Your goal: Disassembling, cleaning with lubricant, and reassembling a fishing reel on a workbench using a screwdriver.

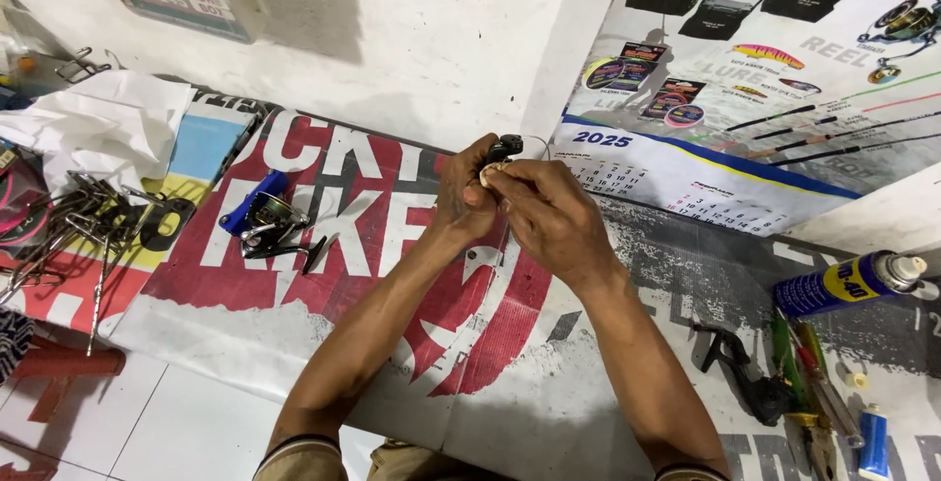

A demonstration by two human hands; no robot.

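Over the printed banner [323,246] on the floor, I am watching both hands pinching a small black reel part [504,148]: left hand [463,197] steadying, right hand [549,211] working its fingertips.

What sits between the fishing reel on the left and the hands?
Head view: only bare printed banner lies between the fishing reel and the left hand; both hands pinch a small black part.

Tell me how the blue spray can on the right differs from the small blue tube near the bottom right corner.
The spray can is the larger, a cylinder with a yellow patch and a pale cap; the tube is smaller and slimmer, with a white cap. The spray can lies on its side, nearly crosswise, cap to the right; the tube lies nearly lengthwise, cap away from the person. Both are blue, lie on the printed mat, and neither hand touches them.
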